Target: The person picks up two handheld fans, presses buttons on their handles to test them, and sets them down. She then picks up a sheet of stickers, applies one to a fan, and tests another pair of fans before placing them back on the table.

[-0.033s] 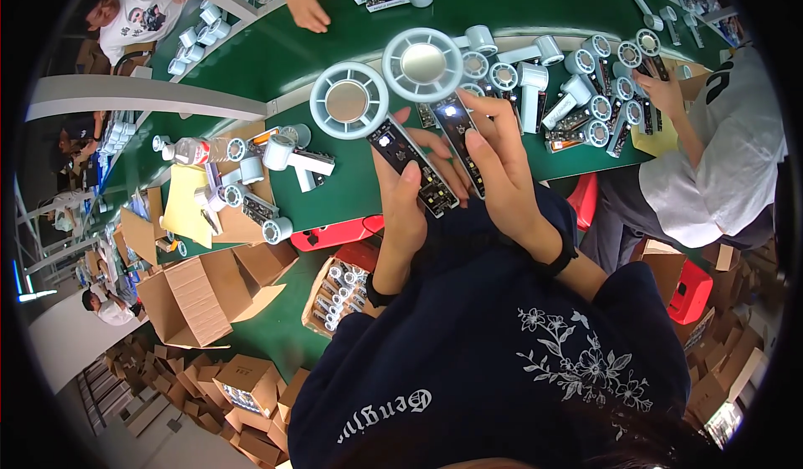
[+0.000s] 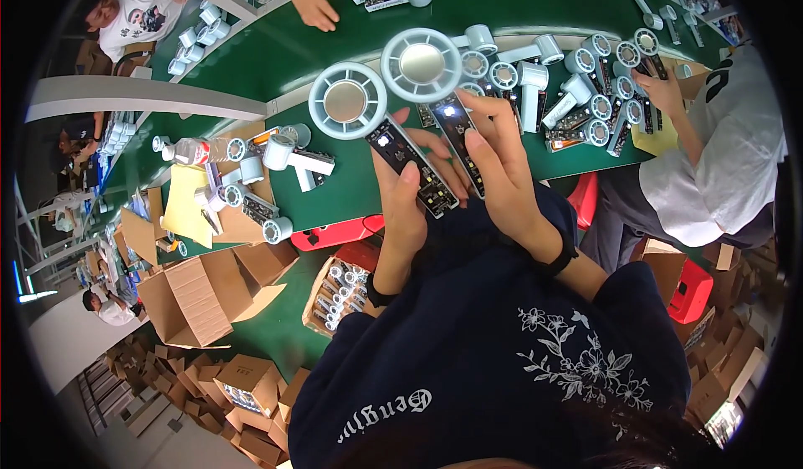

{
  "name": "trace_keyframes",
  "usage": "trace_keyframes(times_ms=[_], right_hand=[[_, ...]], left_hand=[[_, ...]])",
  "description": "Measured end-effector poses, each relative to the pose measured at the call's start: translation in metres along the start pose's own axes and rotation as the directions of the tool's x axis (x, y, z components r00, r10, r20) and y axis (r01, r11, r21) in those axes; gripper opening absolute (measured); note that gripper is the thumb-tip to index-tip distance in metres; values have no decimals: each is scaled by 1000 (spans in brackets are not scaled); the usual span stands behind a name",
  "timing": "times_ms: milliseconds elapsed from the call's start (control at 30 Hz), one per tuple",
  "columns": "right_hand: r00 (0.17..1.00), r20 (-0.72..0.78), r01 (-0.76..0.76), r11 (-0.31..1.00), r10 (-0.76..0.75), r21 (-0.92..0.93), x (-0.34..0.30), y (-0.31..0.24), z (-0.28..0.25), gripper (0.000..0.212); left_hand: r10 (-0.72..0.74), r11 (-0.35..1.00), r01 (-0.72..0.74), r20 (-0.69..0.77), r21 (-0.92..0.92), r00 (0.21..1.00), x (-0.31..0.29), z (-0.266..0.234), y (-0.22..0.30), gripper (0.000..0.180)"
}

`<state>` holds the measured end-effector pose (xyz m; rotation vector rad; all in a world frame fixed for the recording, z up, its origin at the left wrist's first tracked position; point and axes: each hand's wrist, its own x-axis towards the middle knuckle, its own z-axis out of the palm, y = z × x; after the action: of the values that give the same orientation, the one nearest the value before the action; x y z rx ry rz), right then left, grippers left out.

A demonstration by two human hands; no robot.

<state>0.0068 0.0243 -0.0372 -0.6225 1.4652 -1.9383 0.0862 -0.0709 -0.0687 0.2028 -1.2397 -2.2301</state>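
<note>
My left hand (image 2: 404,193) is closed round the handle of a light-blue handheld fan (image 2: 348,101), thumb on its bare black circuit board. My right hand (image 2: 502,164) grips a second handheld fan (image 2: 421,65) the same way. Both fans have a round spoked head with a shiny disc in the middle, tilted up and to the left. A white light glows on each board just below the head. The two heads are close together, with the right one slightly farther off. Some fingers of both hands are hidden behind the handles.
Many similar fans (image 2: 533,76) crowd the green table (image 2: 318,197) at right; others lie at left beside a plastic bottle (image 2: 191,151) and yellow paper (image 2: 189,205). A co-worker's hand (image 2: 313,2) reaches in across the table; another person (image 2: 711,151) works at right. Open cartons (image 2: 196,297) stand lower left.
The co-worker's hand across the table has shifted slightly to the right. My hands and both fans stay almost where they were.
</note>
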Motion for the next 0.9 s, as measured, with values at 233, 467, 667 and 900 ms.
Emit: trace_keyframes(times_ms=[233, 467, 667, 900], right_hand=[[997, -16, 79, 996, -80, -40, 3, 10, -5, 34], [999, -27, 29, 999, -29, 18, 2, 10, -3, 34], [999, -46, 25, 998, -22, 55, 4, 9, -4, 34], [998, -57, 21, 999, -18, 40, 5, 3, -2, 33]], left_hand=[[7, 1000, -7, -36, -10, 999, 0, -1, -5, 61], [-14, 1000, 15, -43, 16, 999, 2, 2, -4, 60], [-9, 999, 11, -61, 31, 998, 4, 2, -4, 54], [-19, 997, 10, -115, -82, 993, 1, -2, -14, 48]])
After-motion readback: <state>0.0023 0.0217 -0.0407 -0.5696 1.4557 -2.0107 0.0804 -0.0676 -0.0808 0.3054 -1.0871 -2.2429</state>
